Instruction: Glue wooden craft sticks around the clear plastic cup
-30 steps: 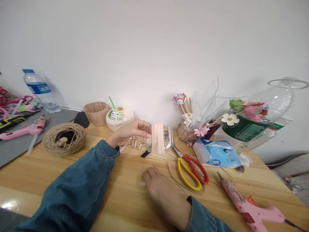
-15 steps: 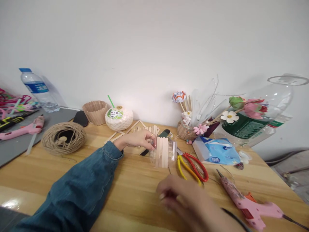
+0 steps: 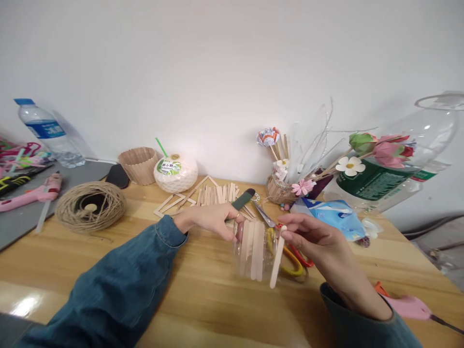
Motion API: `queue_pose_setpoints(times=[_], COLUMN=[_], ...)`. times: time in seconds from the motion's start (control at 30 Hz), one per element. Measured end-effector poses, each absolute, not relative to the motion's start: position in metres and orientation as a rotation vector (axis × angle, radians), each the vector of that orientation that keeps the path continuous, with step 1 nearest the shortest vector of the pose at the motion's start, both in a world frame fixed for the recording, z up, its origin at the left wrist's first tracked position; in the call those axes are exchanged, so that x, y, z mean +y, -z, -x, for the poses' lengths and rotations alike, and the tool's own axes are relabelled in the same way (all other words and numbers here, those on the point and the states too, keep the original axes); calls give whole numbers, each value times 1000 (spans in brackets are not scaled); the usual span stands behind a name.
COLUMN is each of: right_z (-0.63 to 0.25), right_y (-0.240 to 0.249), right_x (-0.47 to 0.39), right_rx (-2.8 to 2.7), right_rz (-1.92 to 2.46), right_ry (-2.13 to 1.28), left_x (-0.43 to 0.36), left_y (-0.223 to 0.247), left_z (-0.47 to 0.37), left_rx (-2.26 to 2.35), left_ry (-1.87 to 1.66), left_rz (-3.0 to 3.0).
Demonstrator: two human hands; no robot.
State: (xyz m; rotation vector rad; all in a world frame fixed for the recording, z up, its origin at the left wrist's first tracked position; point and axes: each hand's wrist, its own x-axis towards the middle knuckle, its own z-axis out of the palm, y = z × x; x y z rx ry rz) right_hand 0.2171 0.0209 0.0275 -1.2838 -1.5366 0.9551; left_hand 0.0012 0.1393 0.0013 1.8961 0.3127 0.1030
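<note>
My left hand [image 3: 217,218] grips the left edge of a clear plastic piece, perhaps a cut bottle section. Several wooden craft sticks [image 3: 251,250] stand side by side along its near face. Between the thumb and fingers of my right hand [image 3: 311,237] is a single craft stick [image 3: 277,263], pinched at its top and slanting down just right of the plastic piece. Scissors [image 3: 292,267] with red and yellow handles lie partly hidden behind that stick and hand. More craft sticks [image 3: 217,194] and a dark green emery-board-like strip [image 3: 242,199] lie behind my left hand.
Twine coil [image 3: 90,207], corrugated cup [image 3: 138,166] and wrapped coconut [image 3: 176,175] stand left. A flower holder [image 3: 281,191], tissue pack [image 3: 328,218] and large bottle [image 3: 377,179] are right. One pink glue gun [image 3: 409,307] lies front right, another [image 3: 36,194] far left.
My right hand has risen from the near table and now holds a craft stick beside the plastic piece. The plastic piece has come nearer in my left hand.
</note>
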Motion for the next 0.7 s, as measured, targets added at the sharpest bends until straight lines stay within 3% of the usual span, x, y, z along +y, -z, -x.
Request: queue_pose_setpoints(times=[0.43,0.7], right_z=[-209,-209], right_y=[-10,-6], right_x=[25,27], right_rx=[-1380,-1278], right_rz=[1291,1310], right_ry=[-1126,-1160], left_x=[137,116], left_y=[3,-2], left_z=[-7,-20], left_rx=[391,729], left_ry=[-121,-294], left_rz=[-1644,-1559])
